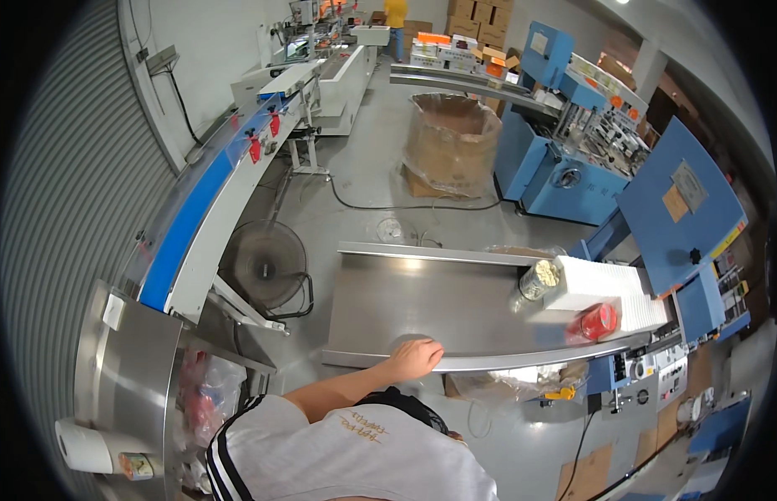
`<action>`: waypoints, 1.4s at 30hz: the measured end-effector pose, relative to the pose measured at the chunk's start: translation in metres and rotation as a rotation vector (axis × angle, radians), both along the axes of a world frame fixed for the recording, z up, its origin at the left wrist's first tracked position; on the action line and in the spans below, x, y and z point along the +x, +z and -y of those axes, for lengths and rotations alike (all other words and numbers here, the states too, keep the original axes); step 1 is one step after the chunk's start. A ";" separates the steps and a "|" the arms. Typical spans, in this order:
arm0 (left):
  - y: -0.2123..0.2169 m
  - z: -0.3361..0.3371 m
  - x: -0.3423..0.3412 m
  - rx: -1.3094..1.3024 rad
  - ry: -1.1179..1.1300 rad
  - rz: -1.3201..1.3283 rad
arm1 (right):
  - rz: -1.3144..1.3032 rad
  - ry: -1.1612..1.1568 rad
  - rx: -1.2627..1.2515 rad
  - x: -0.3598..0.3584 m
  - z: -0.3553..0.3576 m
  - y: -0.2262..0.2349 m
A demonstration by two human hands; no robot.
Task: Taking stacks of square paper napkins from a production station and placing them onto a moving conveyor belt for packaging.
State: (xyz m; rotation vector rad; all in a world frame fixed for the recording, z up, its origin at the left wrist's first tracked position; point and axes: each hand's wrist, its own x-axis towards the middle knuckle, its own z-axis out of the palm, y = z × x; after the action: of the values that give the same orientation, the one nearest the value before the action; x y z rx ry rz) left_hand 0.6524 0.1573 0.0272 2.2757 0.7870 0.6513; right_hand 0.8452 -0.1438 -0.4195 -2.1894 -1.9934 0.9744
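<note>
My left hand (417, 357) rests on the near raised rim of a long metal table (397, 305). Its fingers are curled over that rim, and no loose object shows in them. My right hand is out of sight. At the table's right end, well away from my hand, lies a clear container with pale, beige contents (539, 280). Nearer to me is a red, round-ended package or container (594, 322). Against both stands a row of tightly packed white sheets or flat cartons (605, 288).
A blue conveyor belt (192, 221) runs along the left, with a round floor fan (265, 265) beside it. Blue machines (584, 179) stand to the right. Beyond the table is a plastic-lined cardboard bin (453, 146). A black cable crosses the floor. A person in yellow (395, 15) is far back.
</note>
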 end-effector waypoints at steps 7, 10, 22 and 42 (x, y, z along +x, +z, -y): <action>-0.031 -0.007 0.004 -0.229 0.183 -0.041 | -0.053 0.085 0.299 0.074 0.031 -0.110; -0.022 -0.014 -0.002 -0.314 0.396 -0.011 | -0.240 -0.173 0.247 0.085 0.004 -0.047; 0.014 -0.006 0.012 -0.107 0.754 -0.254 | 0.091 -0.109 -0.438 0.140 0.002 0.234; 0.021 -0.008 0.014 -0.209 0.582 -0.367 | -0.024 -0.030 -0.248 0.090 0.008 0.172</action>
State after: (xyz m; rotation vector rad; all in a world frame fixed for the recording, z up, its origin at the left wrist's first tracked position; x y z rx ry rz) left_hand 0.6661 0.1649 0.0484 1.9931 1.6472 0.3694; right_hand 0.9357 -0.1519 -0.2471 -2.3045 -1.9148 1.3014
